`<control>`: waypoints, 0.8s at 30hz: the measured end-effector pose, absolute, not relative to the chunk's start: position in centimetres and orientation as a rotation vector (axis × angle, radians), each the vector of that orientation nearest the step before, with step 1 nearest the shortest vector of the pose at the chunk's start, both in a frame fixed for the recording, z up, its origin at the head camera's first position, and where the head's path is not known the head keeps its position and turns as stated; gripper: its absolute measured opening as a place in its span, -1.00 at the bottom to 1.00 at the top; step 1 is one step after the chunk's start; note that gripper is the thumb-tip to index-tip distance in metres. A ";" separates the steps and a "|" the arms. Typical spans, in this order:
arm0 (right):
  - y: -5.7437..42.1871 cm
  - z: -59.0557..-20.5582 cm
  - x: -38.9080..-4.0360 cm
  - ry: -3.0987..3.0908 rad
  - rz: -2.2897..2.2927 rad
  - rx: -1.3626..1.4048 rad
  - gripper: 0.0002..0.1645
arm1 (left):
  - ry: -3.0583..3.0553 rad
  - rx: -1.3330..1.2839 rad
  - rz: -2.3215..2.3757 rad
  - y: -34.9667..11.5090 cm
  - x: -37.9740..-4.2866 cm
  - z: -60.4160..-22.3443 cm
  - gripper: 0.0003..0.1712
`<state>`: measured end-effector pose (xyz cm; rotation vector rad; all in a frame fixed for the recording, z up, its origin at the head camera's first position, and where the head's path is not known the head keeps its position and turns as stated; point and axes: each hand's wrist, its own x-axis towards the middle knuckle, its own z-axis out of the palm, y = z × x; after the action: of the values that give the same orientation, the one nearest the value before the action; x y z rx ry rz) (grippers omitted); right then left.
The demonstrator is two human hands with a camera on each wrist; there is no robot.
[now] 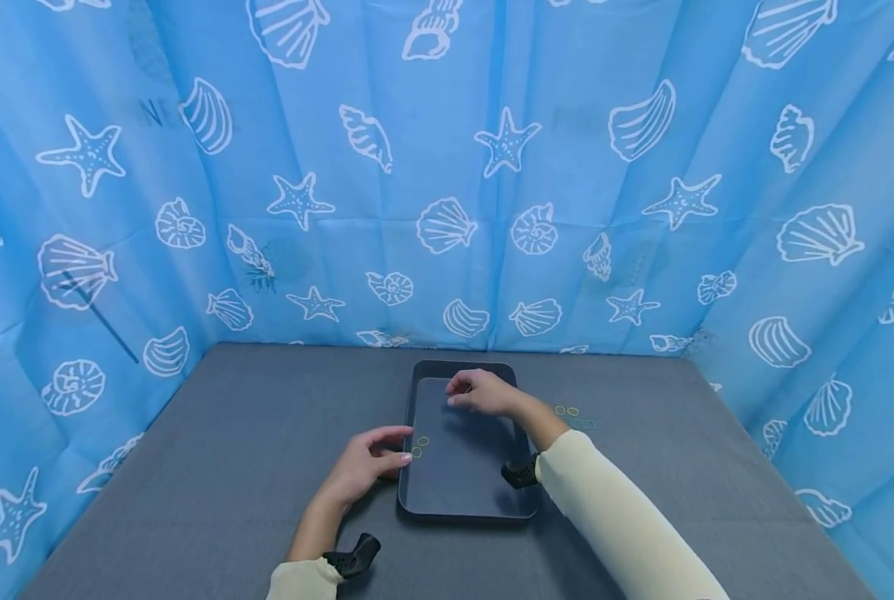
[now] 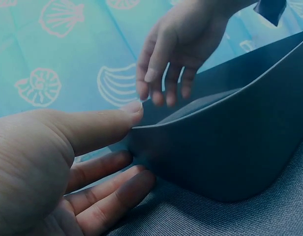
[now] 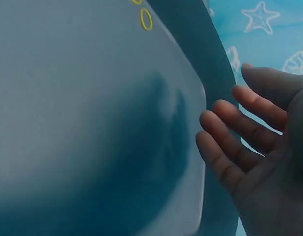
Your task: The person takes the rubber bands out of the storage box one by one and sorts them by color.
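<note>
A dark grey rectangular tray [image 1: 484,510] lies on the table. Inside it, close to the left wall, are two small yellow rings [image 1: 423,442]; one yellow ring [image 3: 146,19] also shows plainly in the right wrist view. My left hand [image 1: 364,462] is at the tray's left side, thumb and fingers extended. In the left wrist view its thumb [image 2: 107,125] meets the rim while the other fingers lie along the outer wall. Over the far part of the tray hovers my right hand [image 1: 484,393], its fingers loosely bent and apart, with nothing seen between them.
On the grey tabletop [image 1: 282,408], right of the tray, lie a few small yellow rings [image 1: 566,411] and green rings [image 1: 583,424], partly beyond the right forearm. A blue curtain [image 1: 447,275] with white shells and starfish surrounds the table's back and sides.
</note>
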<state>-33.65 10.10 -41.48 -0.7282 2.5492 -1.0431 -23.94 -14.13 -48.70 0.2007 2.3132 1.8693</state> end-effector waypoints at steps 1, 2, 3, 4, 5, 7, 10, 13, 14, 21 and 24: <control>9.9 -41.6 -33.6 2.530 -1.038 -0.731 -0.72 | 2.311 0.199 1.869 -14.1 -23.9 -48.7 -0.51; 9.7 -41.7 -33.5 2.512 -1.035 -0.740 -0.71 | 2.310 0.199 1.869 -14.1 -23.9 -48.7 -0.50; 9.5 -41.8 -33.5 2.494 -1.033 -0.749 -0.71 | 2.306 0.199 1.869 -14.1 -23.9 -48.7 -0.50; 9.3 -41.9 -33.5 2.479 -1.032 -0.755 -0.71 | 2.303 0.200 1.871 -14.1 -23.9 -48.7 -0.50; 9.1 -42.1 -33.4 2.460 -1.034 -0.759 -0.71 | 2.301 0.202 1.872 -14.1 -23.9 -48.7 -0.50; 8.7 -42.4 -33.4 2.426 -1.047 -0.757 -0.71 | 2.294 0.203 1.878 -14.1 -23.9 -48.8 -0.51; 8.2 -42.8 -33.1 2.401 -1.071 -0.722 -0.74 | 2.283 0.204 1.888 -14.1 -23.9 -48.8 -0.51; 7.7 -43.2 -32.9 2.393 -1.082 -0.692 -0.76 | 2.275 0.199 1.896 -14.1 -23.9 -48.7 -0.51; 7.7 -43.3 -32.8 2.388 -1.083 -0.685 -0.76 | 2.274 0.199 1.897 -14.2 -23.9 -48.7 -0.51; 7.3 -43.9 -32.9 2.351 -1.040 -0.659 -0.76 | 2.279 0.197 1.895 -14.3 -24.0 -48.8 -0.52; 6.8 -44.2 -33.0 2.350 -1.003 -0.655 -0.77 | 2.275 0.197 1.902 -14.3 -24.1 -48.9 -0.52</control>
<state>-33.00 6.83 -44.22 -0.6551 2.3502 -1.0027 -24.06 -14.34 -48.91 0.1975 2.2752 1.9023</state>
